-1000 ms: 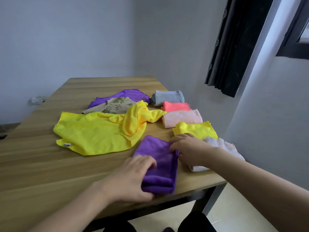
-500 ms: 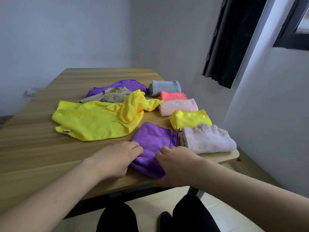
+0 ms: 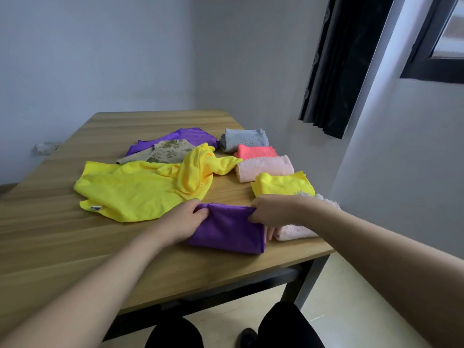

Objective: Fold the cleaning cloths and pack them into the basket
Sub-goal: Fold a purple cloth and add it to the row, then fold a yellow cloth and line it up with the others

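Now both hands pinch the far edge of the folded purple cloth (image 3: 226, 229) near the surface's (image 3: 50, 234) right front corner — left hand (image 3: 184, 222), right hand (image 3: 270, 212) — each grip closed on fabric.

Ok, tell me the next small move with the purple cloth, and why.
Probably press the folded purple cloth flat and slide it right, into the row. Both the left hand and right hand pinch its far corners, it already looks folded, and the folded yellow cloth and pink towel line that side. No basket shows.

hands (image 3: 226, 219) pinching purple cloth (image 3: 228, 229) — table (image 3: 62, 237)
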{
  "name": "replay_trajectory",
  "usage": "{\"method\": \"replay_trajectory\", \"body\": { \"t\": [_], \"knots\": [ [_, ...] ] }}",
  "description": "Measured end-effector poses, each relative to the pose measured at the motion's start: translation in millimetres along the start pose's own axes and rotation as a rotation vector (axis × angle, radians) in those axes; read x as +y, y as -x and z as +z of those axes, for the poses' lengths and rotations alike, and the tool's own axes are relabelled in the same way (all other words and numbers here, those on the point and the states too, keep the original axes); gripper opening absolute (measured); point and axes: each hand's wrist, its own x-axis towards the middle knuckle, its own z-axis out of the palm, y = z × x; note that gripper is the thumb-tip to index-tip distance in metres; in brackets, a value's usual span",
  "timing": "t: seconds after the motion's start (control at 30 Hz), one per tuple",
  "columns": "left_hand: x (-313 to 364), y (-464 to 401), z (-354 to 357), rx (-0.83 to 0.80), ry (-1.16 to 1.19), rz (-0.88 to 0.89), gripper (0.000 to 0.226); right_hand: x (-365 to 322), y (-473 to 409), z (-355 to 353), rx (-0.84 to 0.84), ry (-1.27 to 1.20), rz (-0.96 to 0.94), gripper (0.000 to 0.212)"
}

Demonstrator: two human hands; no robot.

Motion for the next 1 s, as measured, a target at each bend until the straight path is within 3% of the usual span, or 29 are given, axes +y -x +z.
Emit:
{"method": "replay_trajectory", "body": {
  "t": [0.07, 0.23, 0.27, 0.43, 0.6, 0.8, 0.87, 1.0],
  "knots": [
    [5.9, -9.7, 8.6, 0.065, -0.120, -0.024, 0.028, 1.6, -9.4, -3.3, 0.038, 0.141, 0.033, 0.033],
    [13.5, -30.4, 25.0, 0.091, -0.347, -0.131, 0.032, 2.5, -24.4, 3.4, 0.355, 0.601, -0.049, 0.007],
    [14.3, -32.7, 26.2, 0.091, -0.376, -0.152, 0.033, 2.4, -28.8, 5.4, 0.378, 0.620, -0.066, 0.012],
    [15.5, -35.0, 32.5, 0.124, -0.428, -0.143, 0.028, 10.8, -53.8, 9.2, 0.401, 0.444, -0.127, 0.046],
    [14.3, -27.0, 30.9, 0.053, -0.399, -0.154, 0.029, 14.8, -64.7, 16.5, 0.393, 0.454, -0.179, 0.025],
    [7.9, -16.1, 23.3, -0.056, -0.311, -0.105, 0.024, 9.9, -59.1, 6.2, 0.207, 0.408, -0.178, 0.031],
    [9.2, -19.7, 14.1, 0.000, -0.204, -0.111, 0.021, 7.5, -62.1, -2.7, 0.191, 0.290, -0.182, 0.033],
    [0.7, -32.9, -7.5, 0.314, -0.208, -0.118, 0.016, 1.5, -72.8, -28.5, 0.340, 0.103, -0.222, 0.033]
  ]
}}
